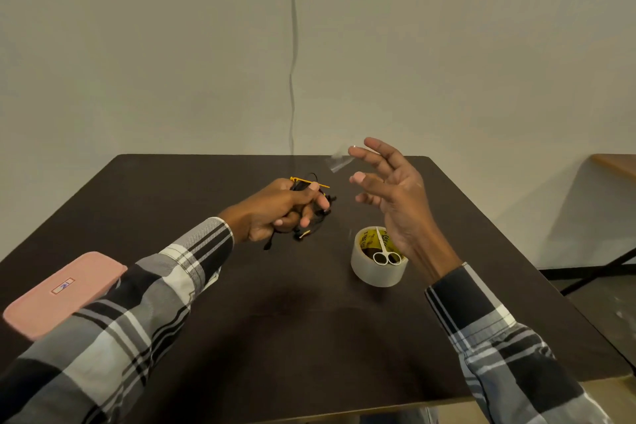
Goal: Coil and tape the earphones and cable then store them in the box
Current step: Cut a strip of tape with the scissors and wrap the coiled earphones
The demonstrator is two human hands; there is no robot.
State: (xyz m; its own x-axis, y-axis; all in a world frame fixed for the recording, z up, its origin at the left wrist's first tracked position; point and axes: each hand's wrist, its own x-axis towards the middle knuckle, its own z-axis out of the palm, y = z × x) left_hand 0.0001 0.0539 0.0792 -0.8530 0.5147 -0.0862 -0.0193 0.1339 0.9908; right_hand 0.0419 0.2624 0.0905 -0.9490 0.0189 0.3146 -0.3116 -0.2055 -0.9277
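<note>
A: What has the left hand [278, 213] got?

B: Its fingers are curled tight round a coiled bundle of thin black earphone wire with yellow-orange parts [311, 198], held just above the dark brown square table [241, 320]. A yellow-orange strip sticks out past the thumb toward one o'clock, and loose black ends hang below the fist.

A: And the right hand [392, 196]?

B: Raised at three o'clock from the bundle, near it but apart. The fingers are spread and nearly straight. A small clear piece of tape [339, 162] clings to the tip of one upper finger, blurred, so I cannot tell exactly how it is stuck.

A: Where is the roll?

B: The wide roll of clear packing tape [377, 267] lies flat on the table at five o'clock from the bundle, under the right wrist. Small white-handled scissors [385, 251] lie across its top, handles toward the person.

A: The box?

B: The flat pink rectangular box [58, 293] lies closed at the table's eight o'clock edge, partly hidden by the left plaid sleeve [137, 313].
</note>
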